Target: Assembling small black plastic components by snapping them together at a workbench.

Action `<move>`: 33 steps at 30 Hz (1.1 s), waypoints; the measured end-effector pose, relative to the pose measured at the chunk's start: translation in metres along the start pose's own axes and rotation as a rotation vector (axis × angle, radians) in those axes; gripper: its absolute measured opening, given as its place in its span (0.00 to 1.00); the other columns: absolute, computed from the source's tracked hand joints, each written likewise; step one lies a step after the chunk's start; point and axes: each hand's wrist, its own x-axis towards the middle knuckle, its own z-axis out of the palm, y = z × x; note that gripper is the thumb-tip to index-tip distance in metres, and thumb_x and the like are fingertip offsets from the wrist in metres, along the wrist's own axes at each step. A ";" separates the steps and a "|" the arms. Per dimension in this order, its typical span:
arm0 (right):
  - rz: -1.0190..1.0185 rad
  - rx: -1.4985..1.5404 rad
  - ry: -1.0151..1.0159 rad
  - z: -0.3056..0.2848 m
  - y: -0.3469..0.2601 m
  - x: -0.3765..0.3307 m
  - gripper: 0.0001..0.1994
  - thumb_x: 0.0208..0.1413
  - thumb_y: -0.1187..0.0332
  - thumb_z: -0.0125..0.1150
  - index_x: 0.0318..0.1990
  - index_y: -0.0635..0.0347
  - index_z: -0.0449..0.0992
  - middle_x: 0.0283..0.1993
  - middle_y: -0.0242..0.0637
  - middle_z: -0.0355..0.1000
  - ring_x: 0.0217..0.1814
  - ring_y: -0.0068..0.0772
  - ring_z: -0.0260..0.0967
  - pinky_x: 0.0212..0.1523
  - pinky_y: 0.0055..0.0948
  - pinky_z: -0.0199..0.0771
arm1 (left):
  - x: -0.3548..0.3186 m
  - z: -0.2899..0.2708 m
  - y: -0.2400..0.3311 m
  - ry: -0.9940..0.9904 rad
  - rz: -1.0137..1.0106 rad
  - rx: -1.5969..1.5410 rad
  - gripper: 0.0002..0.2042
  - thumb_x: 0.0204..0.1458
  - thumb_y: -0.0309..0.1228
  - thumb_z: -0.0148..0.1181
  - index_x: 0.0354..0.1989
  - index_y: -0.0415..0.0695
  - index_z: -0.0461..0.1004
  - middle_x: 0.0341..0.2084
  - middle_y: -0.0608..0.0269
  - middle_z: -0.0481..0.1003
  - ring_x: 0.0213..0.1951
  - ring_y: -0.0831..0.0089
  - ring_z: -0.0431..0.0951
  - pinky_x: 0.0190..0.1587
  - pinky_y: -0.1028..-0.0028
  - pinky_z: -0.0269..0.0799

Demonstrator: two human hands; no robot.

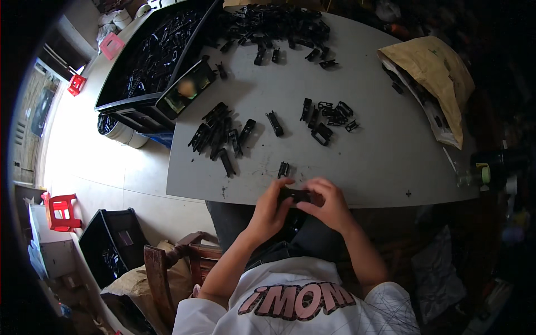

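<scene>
Small black plastic part (296, 195) sits at the near edge of the grey surface (379, 151), held between both hands just over the rim. Left hand (270, 211) has its grip clamped on the part's left end, fingers curled over the top. Right hand (329, 204) has its grip clamped on the right end, thumb pressing from the near side. Exact shape of the part is hidden by the fingers.

Just beyond the hands, one loose black clip (283, 169) lies alone on the surface. Further out to the left: a row of elongated black pieces (219, 135), roughly side by side. A single black piece (274, 123) lies between that row and a small cluster of buckle-like parts (328, 118) to the right. At the far edge, a big heap of black parts (279, 28).

Left of the surface, a black crate (153, 56) is full of the same black pieces, with a phone (186, 89) resting tilted on its near corner. Right side: a tan paper bag (435, 78) lying open on the surface.

On the floor at left: a red stool (61, 212), a second black bin (111, 245), and a wooden chair (167, 273) just beside the person.
</scene>
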 end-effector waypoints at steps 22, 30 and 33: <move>-0.039 -0.433 0.429 -0.001 0.051 0.032 0.10 0.49 0.74 0.58 0.40 0.63 0.71 0.35 0.42 0.67 0.36 0.45 0.68 0.36 0.36 0.69 | 0.045 -0.038 0.000 0.010 -0.061 0.569 0.24 0.45 0.18 0.51 0.51 0.55 0.67 0.42 0.55 0.65 0.36 0.53 0.74 0.38 0.62 0.71; -0.019 -0.477 0.432 -0.007 0.050 0.011 0.11 0.53 0.68 0.58 0.42 0.61 0.73 0.42 0.39 0.65 0.37 0.41 0.71 0.33 0.34 0.72 | 0.063 -0.014 -0.020 -0.143 0.166 0.685 0.18 0.47 0.24 0.55 0.48 0.55 0.70 0.42 0.59 0.67 0.32 0.54 0.76 0.33 0.61 0.73; -0.012 -0.479 0.426 -0.009 0.031 0.009 0.13 0.49 0.69 0.61 0.43 0.60 0.72 0.42 0.38 0.65 0.39 0.42 0.70 0.35 0.35 0.72 | 0.076 -0.019 -0.017 -0.059 0.138 0.670 0.18 0.46 0.24 0.54 0.47 0.55 0.70 0.42 0.59 0.68 0.33 0.55 0.76 0.32 0.61 0.73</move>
